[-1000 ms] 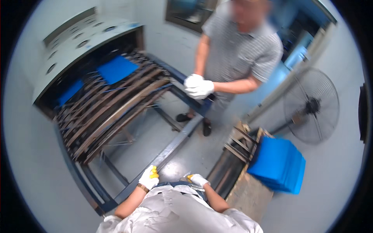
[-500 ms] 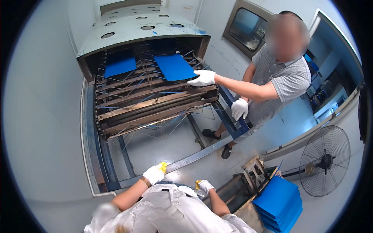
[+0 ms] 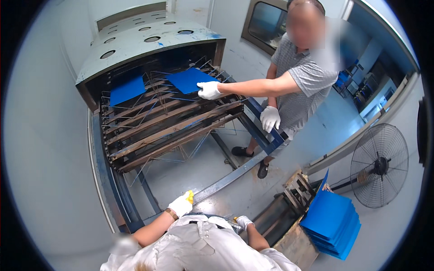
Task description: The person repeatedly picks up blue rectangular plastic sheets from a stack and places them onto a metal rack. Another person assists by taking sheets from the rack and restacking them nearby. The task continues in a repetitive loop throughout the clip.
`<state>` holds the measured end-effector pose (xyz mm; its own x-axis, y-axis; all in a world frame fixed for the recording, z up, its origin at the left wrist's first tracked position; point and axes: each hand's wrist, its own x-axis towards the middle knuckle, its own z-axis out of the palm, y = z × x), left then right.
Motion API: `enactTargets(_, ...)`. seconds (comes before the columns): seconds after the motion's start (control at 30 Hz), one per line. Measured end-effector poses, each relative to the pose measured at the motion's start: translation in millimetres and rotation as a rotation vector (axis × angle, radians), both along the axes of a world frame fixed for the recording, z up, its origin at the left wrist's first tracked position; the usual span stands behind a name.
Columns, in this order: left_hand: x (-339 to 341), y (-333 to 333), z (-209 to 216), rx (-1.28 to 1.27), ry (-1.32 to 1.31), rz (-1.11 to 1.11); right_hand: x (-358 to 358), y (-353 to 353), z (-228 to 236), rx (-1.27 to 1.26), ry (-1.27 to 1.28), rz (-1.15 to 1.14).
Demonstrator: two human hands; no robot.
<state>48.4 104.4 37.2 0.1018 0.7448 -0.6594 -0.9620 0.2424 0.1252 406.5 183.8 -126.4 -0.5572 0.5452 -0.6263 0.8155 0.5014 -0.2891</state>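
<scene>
My left hand (image 3: 181, 204), in a white glove with yellow fingertips, rests at the near blue-grey metal bar (image 3: 230, 178); its fingers bend over the bar. Close to my waist is my right hand (image 3: 244, 221), also gloved, with its fingers curled; what they hold, if anything, is too small to make out. Across the frame, a co-worker's gloved hand (image 3: 209, 90) touches the near edge of a blue sheet (image 3: 187, 80) lying on the conveyor's wire racks. Another blue sheet (image 3: 127, 89) lies to its left, at the oven mouth.
Brown slats of the chain conveyor (image 3: 167, 131) come out of a pale oven hood (image 3: 131, 47). The co-worker (image 3: 303, 77) stands at the right with the other hand on the frame. At lower right are a stack of blue sheets (image 3: 332, 221) and a caged fan (image 3: 379, 165).
My view has shifted, moving the scene in the picture. The co-worker's hand has moved farther over the blue sheet, which sits at a different angle. My hands stay about where they were.
</scene>
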Motion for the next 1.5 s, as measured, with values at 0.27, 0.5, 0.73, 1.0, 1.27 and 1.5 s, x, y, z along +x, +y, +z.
enactTargets(0.27, 10.4, 8.2, -11.1, 0.114, -0.091, -0.162, 37.5, -14.9, 29.3, -0.071, -0.027, 0.203)
enactTargets(0.5, 32.8, 15.5, -41.0, 0.129, 0.356, -0.197, 31.0, -7.7, 46.0, -0.049, 0.001, -0.194)
enactTargets(0.73, 46.2, 15.6, -24.0, 0.219, -0.049, -0.198, 42.4, -1.2, 40.2, -0.119, 0.000, -0.207)
enactTargets(1.0, 57.1, 28.6, -19.0, -0.002, -0.142, -0.009, 38.9, -9.6, 84.2, -0.164, -0.089, -0.350)
enactTargets(1.27, 39.7, 49.0, -27.1, 0.106, -0.254, -0.402, 55.2, -11.5, 49.7, -0.063, -0.087, -0.320)
enactTargets(1.5, 3.3, 54.1, -49.1, -0.026, 0.262, -0.454, 34.2, -2.1, 76.7, 0.006, -0.052, -0.431)
